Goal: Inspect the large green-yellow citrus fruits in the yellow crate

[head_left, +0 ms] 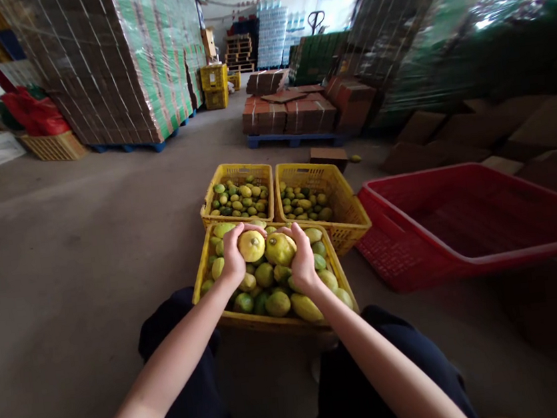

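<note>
Both the left hand (pixel 234 257) and the right hand (pixel 302 253) are partly open and cupped, each curved round one fruit, above the heap in the front crate (pixel 266 324). On the left, the palm faces inward along the outer side of the left fruit (pixel 251 246), probably to keep it from rolling away; on the right, the other palm braces the right fruit (pixel 280 250) from its outer side, likely for the same reason. Held side by side, with an end of each facing up towards the wearer, both can be seen together; how far the fingers reach underneath is hidden. The left back crate (pixel 246 170) and right back crate (pixel 349 211) stand just beyond the front crate on the floor (pixel 87 257), with a red basket (pixel 398 249) beside them at the right, an arrangement that seems to keep everything near the person's legs (pixel 189 393). As for looks, the left fruit is pale yellow and rounded, with a small brownish stem mark; the right fruit is greener yellow, a little longer and slightly uneven, with a dark stem mark too. Below them, the loose fruit (pixel 278 304) runs from deep green to yellow, mostly oval, while the fruit in the back crates looks smaller, perhaps partly because it lies farther off
</note>
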The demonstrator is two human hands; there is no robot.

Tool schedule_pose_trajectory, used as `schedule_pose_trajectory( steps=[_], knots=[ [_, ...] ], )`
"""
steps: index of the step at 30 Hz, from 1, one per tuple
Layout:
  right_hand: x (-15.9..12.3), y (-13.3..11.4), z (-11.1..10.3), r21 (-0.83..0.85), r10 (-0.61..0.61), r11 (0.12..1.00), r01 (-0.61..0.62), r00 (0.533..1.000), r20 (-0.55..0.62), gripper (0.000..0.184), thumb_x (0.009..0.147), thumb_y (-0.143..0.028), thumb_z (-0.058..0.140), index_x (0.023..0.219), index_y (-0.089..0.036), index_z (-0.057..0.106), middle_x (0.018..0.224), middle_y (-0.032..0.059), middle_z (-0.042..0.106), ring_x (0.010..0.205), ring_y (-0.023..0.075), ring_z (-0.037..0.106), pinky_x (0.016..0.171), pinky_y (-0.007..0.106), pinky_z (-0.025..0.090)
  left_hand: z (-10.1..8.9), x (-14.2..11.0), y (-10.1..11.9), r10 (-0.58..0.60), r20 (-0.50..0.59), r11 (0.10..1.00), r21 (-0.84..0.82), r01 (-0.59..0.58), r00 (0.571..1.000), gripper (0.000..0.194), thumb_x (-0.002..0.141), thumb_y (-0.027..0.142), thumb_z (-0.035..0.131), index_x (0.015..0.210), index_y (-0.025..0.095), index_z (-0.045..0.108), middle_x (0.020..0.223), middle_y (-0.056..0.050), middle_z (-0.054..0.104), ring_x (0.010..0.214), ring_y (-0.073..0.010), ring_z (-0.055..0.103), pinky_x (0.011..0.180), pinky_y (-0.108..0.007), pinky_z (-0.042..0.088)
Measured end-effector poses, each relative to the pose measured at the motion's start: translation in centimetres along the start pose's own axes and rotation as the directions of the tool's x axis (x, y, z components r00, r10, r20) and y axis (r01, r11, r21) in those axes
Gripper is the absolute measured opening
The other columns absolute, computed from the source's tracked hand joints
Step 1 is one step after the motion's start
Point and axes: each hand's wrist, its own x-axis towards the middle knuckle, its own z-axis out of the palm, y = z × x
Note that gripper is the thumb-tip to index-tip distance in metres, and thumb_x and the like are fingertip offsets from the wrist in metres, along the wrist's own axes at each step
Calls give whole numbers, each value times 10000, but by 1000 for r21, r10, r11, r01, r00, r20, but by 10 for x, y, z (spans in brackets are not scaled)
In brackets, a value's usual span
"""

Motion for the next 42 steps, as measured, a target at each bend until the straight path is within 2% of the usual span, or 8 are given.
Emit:
schedule_pose_trajectory(
  steps=[5,9,12,22,29,33,37,42],
  knots=[
    [-1,-8,3,50,242,968,-244,969,44,541,721,-754,700,697,-222,607,591,17,602,605,219,621,441,300,424,7,5,-1,-296,-110,928,-269,258,949,340,829,413,501,606,211,660,637,-70,689,850,-252,729,809,-324,557],
    [0,-14,8,98,403,896,-433,887,226,423,765,-607,748,838,-211,621,574,7,620,467,176,564,322,242,268,10,14,1,-638,-176,698,-545,465,750,310,901,389,477,711,203,638,633,-34,645,757,-222,707,741,-312,569],
    [3,-15,12,112,421,887,-447,885,198,280,766,-437,769,802,-222,594,534,-12,610,406,146,513,295,217,256,11,18,4,-719,-175,621,-597,509,672,293,956,418,491,798,212,628,643,-13,633,696,-203,686,671,-294,563],
    [13,-31,13,198,654,738,-645,756,29,372,932,-536,539,738,-220,575,491,7,535,351,125,391,278,237,212,3,22,-4,-764,-135,643,-231,730,631,433,1050,505,382,832,222,626,498,24,495,354,-106,359,354,-196,226],
    [15,-26,10,286,642,735,-615,767,1,230,860,-443,684,842,-228,607,562,-7,593,454,146,492,332,233,388,1,23,-3,-839,-71,535,-295,792,540,399,1030,496,395,882,210,629,571,-15,582,396,-114,471,368,-185,403],
    [17,-19,8,289,622,747,-599,783,18,212,877,-421,681,879,-217,621,598,0,625,514,160,554,382,246,444,2,22,-4,-823,-35,540,-358,762,567,393,1019,502,440,829,211,625,560,-7,556,373,-101,429,347,-183,370],
    [18,-16,6,298,609,750,-590,792,35,290,854,-475,741,842,-213,617,609,3,621,503,147,528,382,258,432,2,22,-6,-797,-92,599,-243,763,597,489,1030,550,398,761,219,638,512,-7,516,381,-111,403,340,-201,326],
    [19,-15,5,315,583,754,-576,808,81,225,823,-384,785,836,-213,640,662,16,659,537,153,548,408,272,463,-1,23,-9,-771,-122,636,-202,745,626,516,1030,557,429,776,185,680,537,-31,546,488,-144,479,536,-292,509]
  ],
)
